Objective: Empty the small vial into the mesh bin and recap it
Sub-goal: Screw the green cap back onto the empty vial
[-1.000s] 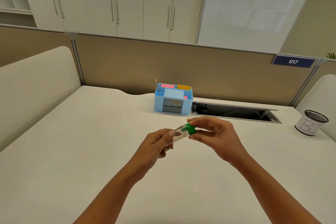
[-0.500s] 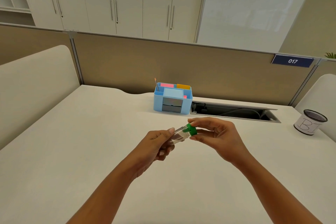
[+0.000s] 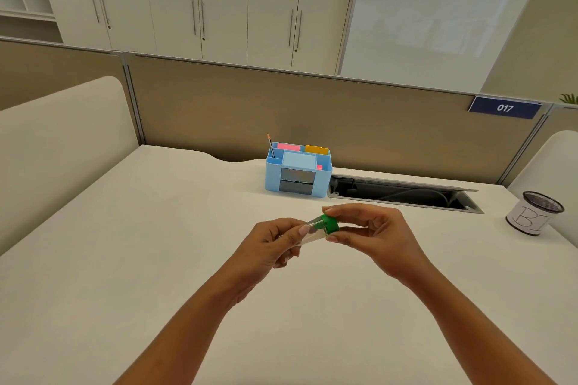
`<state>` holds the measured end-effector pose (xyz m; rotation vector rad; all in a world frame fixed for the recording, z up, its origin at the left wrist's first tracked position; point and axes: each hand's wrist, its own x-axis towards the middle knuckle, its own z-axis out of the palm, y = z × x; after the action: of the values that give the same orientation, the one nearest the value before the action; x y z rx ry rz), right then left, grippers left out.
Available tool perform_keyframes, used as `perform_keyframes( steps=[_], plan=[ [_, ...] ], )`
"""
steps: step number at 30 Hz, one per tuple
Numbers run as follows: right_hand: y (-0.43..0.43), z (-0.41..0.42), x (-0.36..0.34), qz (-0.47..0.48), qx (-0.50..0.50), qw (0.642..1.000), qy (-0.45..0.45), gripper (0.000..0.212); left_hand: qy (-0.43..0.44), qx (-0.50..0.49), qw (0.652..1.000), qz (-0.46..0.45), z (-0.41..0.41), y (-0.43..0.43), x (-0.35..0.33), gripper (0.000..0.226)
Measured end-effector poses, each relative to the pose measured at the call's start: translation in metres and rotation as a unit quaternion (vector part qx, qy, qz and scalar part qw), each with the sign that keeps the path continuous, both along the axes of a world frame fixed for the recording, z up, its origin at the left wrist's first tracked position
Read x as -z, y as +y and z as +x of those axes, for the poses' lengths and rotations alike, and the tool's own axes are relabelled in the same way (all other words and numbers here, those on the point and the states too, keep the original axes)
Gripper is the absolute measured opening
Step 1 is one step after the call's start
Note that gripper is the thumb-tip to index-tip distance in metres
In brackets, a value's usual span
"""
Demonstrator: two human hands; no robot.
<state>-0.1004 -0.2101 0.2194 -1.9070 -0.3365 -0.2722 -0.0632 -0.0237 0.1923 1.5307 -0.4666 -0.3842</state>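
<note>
A small clear vial (image 3: 312, 230) is held lying sideways above the middle of the white desk. My left hand (image 3: 275, 244) grips its body. My right hand (image 3: 372, 234) pinches its green cap (image 3: 329, 224) between thumb and fingers; the cap sits on the vial's mouth. What is inside the vial is hidden by my fingers. The mesh bin (image 3: 534, 212), a dark wire cup wrapped in white paper with handwriting, stands at the desk's far right, well away from both hands.
A blue desk organiser (image 3: 297, 176) with sticky notes and a pencil stands behind my hands. To its right is an open cable slot (image 3: 403, 194) in the desk. A beige partition runs along the back, with padded side panels at left and right.
Both hands stay together on the vial. My right fingers have shifted slightly around the green cap, as in a twist. The view has tilted a little.
</note>
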Motion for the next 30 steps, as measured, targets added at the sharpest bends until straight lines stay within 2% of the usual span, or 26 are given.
perform_keyframes(
  steps=[15,24,30],
  plan=[
    [-0.001,-0.002,-0.001,-0.019,0.01,1.0,0.007,0.038,-0.024,0.014,0.999,0.023,0.0,-0.001,0.002,0.018],
    [-0.002,0.0,0.003,-0.002,0.013,1.0,0.014,0.037,-0.102,-0.029,0.993,0.043,-0.002,-0.004,0.007,0.016],
    [0.008,0.002,0.012,0.037,0.051,0.998,-0.002,0.039,-0.042,-0.057,0.997,0.008,-0.005,-0.013,0.01,0.018]
  ],
)
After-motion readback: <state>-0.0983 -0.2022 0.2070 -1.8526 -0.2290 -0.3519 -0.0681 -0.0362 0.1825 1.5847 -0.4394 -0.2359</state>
